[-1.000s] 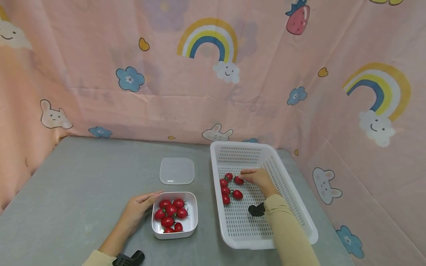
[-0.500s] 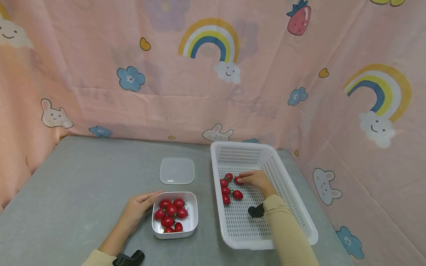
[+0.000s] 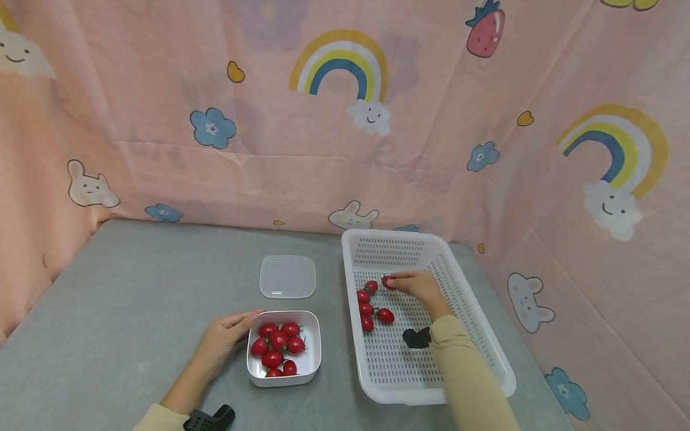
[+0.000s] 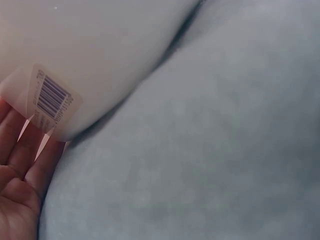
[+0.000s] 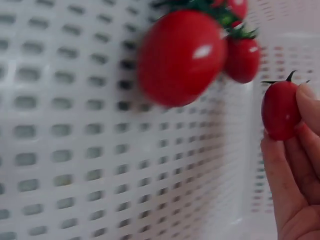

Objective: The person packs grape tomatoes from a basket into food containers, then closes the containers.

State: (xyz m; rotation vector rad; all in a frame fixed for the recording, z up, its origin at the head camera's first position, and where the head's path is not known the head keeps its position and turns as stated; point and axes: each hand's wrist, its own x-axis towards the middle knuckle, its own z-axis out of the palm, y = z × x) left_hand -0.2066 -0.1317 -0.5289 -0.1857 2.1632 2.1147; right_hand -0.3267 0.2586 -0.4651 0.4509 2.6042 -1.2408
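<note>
My right hand is inside the white perforated basket, pinching a cherry tomato with a green stem between thumb and fingers. Several other cherry tomatoes lie along the basket's left side; in the right wrist view a large one appears close to the camera. My left hand rests with extended fingers against the left side of the small white square container, which holds several cherry tomatoes. In the left wrist view the fingers touch the container's wall beside a barcode label.
A clear, flat rectangular lid lies on the grey table behind the small container. The basket's raised rim surrounds my right hand. A pink patterned curtain hangs at the back and sides.
My right hand has taken the tomato between its fingers and shifted it slightly up and away from the others in the basket. The left hand and the container stay in place.
</note>
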